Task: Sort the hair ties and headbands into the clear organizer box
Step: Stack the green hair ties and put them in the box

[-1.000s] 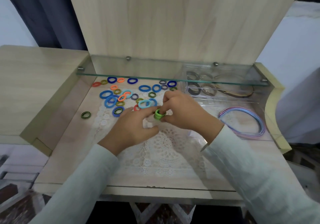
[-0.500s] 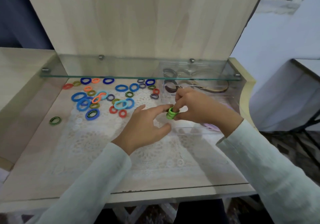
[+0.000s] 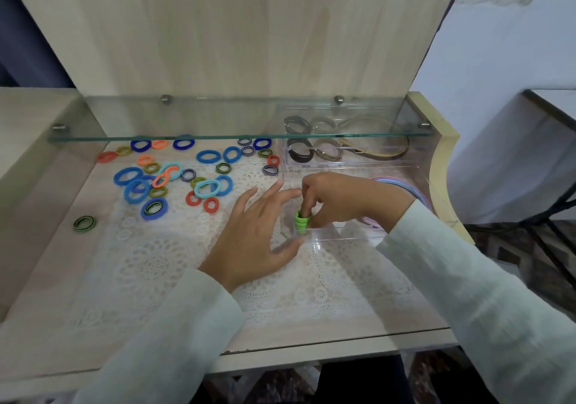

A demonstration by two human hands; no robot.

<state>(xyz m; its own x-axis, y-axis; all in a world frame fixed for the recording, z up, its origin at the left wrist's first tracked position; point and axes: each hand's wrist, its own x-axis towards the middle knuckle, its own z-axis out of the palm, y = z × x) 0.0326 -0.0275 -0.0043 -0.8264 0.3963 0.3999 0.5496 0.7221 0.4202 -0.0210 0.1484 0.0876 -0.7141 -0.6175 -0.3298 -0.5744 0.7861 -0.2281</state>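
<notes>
R hand [image 3: 343,201] pinches the top of a stack of green hair ties [image 3: 303,224], fingers curled round it; the stack stands upright at the front-left corner of the clear organizer box [image 3: 330,239]. L hand [image 3: 255,235] is spread, fingers apart, holding nothing, just beside the stack. Risks: the stack is tall & springy, so a release off-centre prob. tips it or lets it pop apart, w/ ties rolling out onto the lace mat [image 3: 156,263]. L hand is close enough to knock the stack or nudge the light box. Also poss. that it lands in the wrong compartment, since the dividers barely show. Hard to see: whether the stack base is inside the wall or on the rim, as the clear plastic hides that. R fingertips are buried behind the ties, so can't count the ties exactly. Headbands [image 3: 405,187] are mostly covered by the R wrist. Dark ties [image 3: 297,154] in the rear compartment are blurred & doubled by the glass shelf [image 3: 218,137]. Loose hair ties [image 3: 152,208] lie well apart, left.
</notes>
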